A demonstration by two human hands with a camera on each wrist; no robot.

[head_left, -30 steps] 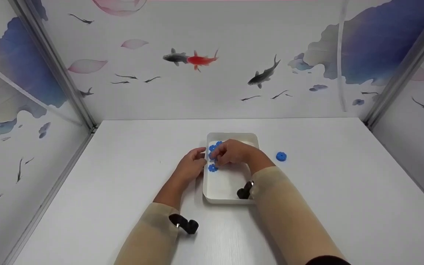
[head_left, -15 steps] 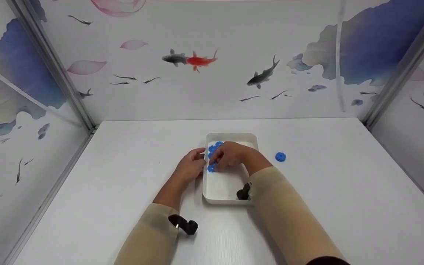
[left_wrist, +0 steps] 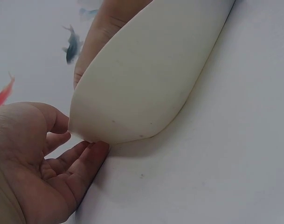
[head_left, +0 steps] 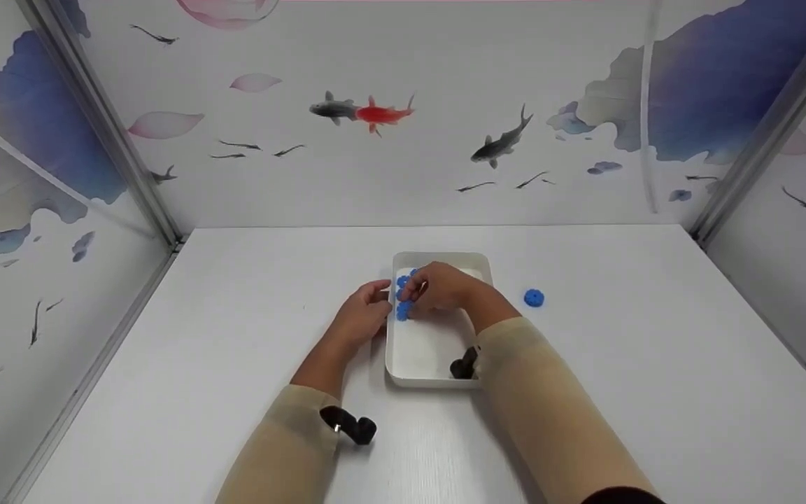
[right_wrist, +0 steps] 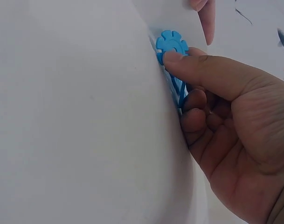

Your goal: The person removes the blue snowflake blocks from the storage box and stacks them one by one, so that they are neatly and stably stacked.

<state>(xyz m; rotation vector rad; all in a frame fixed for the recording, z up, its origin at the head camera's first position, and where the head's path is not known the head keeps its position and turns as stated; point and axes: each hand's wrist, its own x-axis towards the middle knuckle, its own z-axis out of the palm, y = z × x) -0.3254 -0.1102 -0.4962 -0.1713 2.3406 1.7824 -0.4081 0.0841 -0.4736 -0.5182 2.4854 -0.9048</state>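
Observation:
My right hand [head_left: 438, 288] reaches into a white rectangular tray [head_left: 431, 357]. In the right wrist view its thumb and fingers pinch a blue notched plastic disc [right_wrist: 172, 41] close beside the tray wall. Several more blue discs [head_left: 403, 281] line the left inner side of the tray in the head view, partly hidden by that hand. My left hand [head_left: 361, 315] rests against the outside of the tray's left wall. In the left wrist view its fingertips [left_wrist: 100, 148] touch the wall near its bottom edge, with another finger up by the rim.
One loose blue disc [head_left: 534, 298] lies on the white table [head_left: 620, 364], right of the tray. Walls printed with fish and leaves close off the back and both sides. Black wrist mounts [head_left: 357, 428] stick out from both sleeves.
My right hand has dipped slightly toward me and come back up along the tray's left side. The lowest blue discs there have shifted a little. My left hand stays in place.

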